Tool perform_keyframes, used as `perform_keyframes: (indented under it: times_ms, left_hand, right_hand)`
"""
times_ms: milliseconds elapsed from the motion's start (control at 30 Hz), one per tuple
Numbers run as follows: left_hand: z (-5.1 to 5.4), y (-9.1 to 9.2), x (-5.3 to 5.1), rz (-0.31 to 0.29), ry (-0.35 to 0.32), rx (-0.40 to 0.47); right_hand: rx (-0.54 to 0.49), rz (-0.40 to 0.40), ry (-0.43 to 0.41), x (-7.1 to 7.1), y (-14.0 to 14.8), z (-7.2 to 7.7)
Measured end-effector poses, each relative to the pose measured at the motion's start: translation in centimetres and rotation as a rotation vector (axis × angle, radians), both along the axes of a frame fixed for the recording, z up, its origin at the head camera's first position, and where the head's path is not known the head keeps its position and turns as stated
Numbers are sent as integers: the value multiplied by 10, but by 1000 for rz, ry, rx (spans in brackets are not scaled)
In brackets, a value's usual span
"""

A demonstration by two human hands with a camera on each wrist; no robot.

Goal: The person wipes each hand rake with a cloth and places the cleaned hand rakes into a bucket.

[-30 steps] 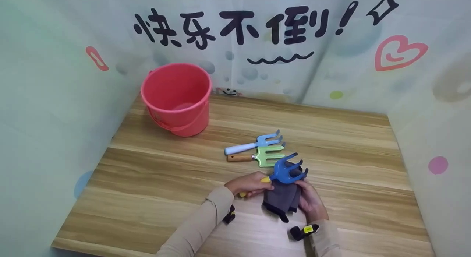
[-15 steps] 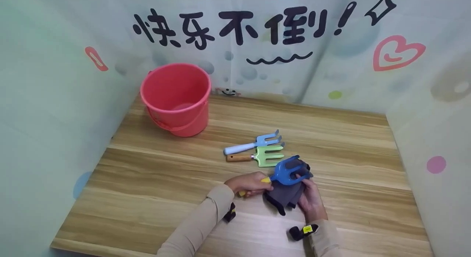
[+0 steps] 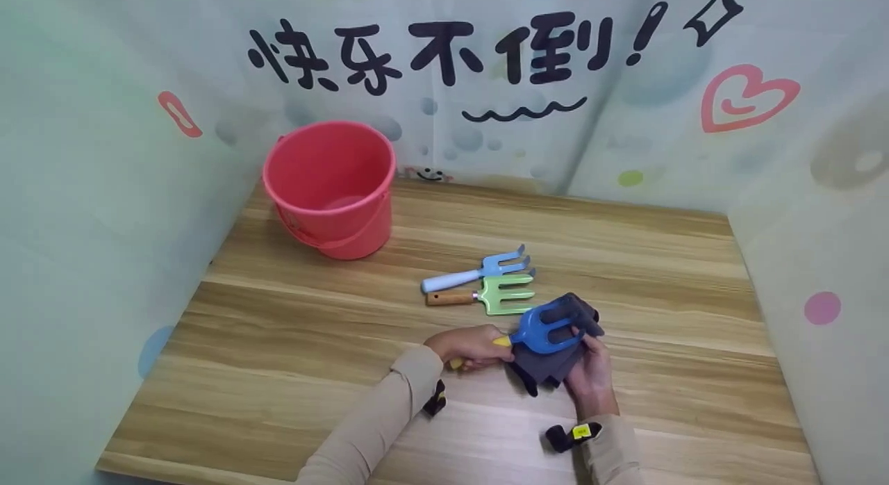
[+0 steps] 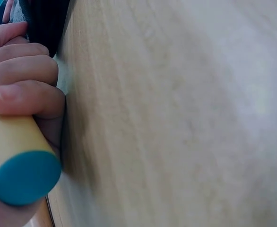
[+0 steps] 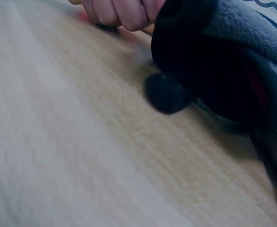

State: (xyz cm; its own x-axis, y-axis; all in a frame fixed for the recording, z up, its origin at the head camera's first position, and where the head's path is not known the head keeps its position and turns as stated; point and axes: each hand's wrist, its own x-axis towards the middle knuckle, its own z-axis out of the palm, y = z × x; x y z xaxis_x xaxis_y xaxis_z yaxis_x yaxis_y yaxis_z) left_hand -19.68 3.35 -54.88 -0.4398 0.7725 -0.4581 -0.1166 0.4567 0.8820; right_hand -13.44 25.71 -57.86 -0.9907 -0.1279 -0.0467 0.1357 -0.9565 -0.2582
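My left hand (image 3: 472, 344) grips the yellow handle (image 4: 13, 137) of a blue hand fork (image 3: 538, 332); the handle's blue end cap (image 4: 27, 177) shows in the left wrist view. A dark grey cloth (image 3: 545, 365) with black edging lies under and around the fork's tines. My right hand (image 3: 594, 374) holds this cloth from the right side, and a fold of it covers the tine tips. In the right wrist view the cloth (image 4: 44, 19) is not fully seen from the left, but its thick edge (image 5: 223, 66) hangs close to the camera.
On the wooden table (image 3: 292, 374), a light-blue hand rake (image 3: 479, 269) and a green hand fork (image 3: 496, 295) with a wooden handle lie side by side beyond my hands. A pink bucket (image 3: 354, 231) stands at the back left. Printed cloth walls (image 3: 660, 144) border the table.
My right hand has shifted slightly up and right along the tines, bringing the grey cloth over their tips. The left hand keeps its grip on the fork, nearly still.
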Motion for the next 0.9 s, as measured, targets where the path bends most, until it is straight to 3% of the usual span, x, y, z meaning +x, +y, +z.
perform_keyframes:
  times_ms: [200,367,600,767,900]
  left_hand:
    - [2,1,-2,-1,-43,-29]
    - [2,2,-3,-30,-54,-42]
    - [3,3,-4,-52,-66,-55]
    - [0,1,-2,7,-51,4]
    - [-5,-2,1,100,-46,111]
  right_hand:
    - [-66,-54,49,-2,1,-1]
    - [-120,-131,40,-2,2,0]
    - [-161,-161,27,-1,3,0]
    - [-198,-142,-41,2,7,0]
    - [-93,-47,-53,0,6,3]
